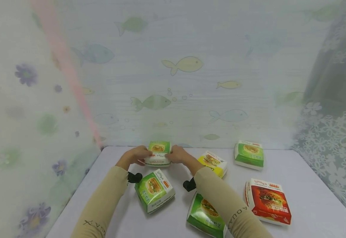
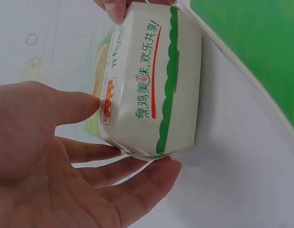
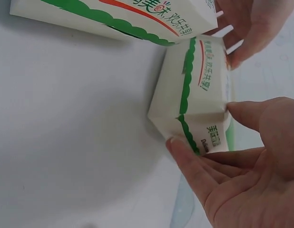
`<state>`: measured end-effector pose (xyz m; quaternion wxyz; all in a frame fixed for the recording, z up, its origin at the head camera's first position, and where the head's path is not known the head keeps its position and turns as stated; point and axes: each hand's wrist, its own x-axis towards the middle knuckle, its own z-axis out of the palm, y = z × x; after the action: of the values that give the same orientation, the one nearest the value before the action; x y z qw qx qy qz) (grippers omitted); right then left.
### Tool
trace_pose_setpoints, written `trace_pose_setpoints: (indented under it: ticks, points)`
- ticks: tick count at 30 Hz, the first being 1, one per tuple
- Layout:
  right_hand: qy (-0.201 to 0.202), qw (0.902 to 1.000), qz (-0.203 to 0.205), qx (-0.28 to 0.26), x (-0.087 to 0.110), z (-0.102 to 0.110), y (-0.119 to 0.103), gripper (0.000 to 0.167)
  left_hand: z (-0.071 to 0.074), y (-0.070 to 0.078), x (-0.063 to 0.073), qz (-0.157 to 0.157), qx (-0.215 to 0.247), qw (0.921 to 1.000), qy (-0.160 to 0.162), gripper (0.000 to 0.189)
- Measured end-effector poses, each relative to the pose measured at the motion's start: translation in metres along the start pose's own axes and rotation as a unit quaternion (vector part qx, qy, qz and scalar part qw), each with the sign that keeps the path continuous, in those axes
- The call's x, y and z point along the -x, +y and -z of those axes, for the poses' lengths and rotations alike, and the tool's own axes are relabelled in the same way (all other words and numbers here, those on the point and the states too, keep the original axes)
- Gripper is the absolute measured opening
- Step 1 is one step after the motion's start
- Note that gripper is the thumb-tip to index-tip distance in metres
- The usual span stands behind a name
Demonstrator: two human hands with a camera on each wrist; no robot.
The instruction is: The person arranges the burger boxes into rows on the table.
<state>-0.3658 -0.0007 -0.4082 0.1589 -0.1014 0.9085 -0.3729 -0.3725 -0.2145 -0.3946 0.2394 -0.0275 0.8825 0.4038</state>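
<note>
At the back left of the table, in the head view, a green and white burger box [image 1: 158, 160] stands between my two hands. My left hand [image 1: 137, 154] holds its left side, the thumb on the top edge and the fingers along the side. My right hand [image 1: 179, 154] grips the opposite side in the same manner. The left wrist view shows the white front of this box [image 2: 180, 95] with a scalloped green band and red stroke. From the right wrist view, the box [image 3: 204, 85] shows its front and one end; its underside is hidden.
Nearer me lies another green burger box [image 1: 155, 191]. A yellow one [image 1: 212, 162] and a dark green one [image 1: 204, 216] are partly behind my right arm. Further right are a green box [image 1: 249, 154] and a red box [image 1: 268, 201]. Patterned curtains [image 1: 190, 82] border the table [image 1: 303, 195].
</note>
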Motion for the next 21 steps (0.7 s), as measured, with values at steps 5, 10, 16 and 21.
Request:
trace_pose_setpoints:
  ticks: [5, 10, 16, 21]
  points:
    - [0.001, 0.9988, 0.006, 0.050, 0.010, 0.009, -0.004, 0.042, 0.003, -0.004, 0.005, -0.009, -0.015, 0.9998, -0.001, 0.064]
    - [-0.019, 0.9908, 0.041, 0.128, 0.025, 0.022, -0.006, 0.037, 0.009, -0.010, 0.020, -0.038, -0.057, 0.9976, -0.006, 0.075]
    - [-0.030, 0.9862, 0.071, 0.146, 0.045, 0.031, -0.006, 0.047, 0.010, -0.024, 0.041, -0.074, -0.111, 0.9910, 0.014, 0.075]
    - [-0.044, 0.9862, 0.076, 0.140, 0.057, 0.033, -0.001, 0.049, 0.002, -0.037, 0.058, -0.082, -0.110, 0.9903, 0.023, 0.073]
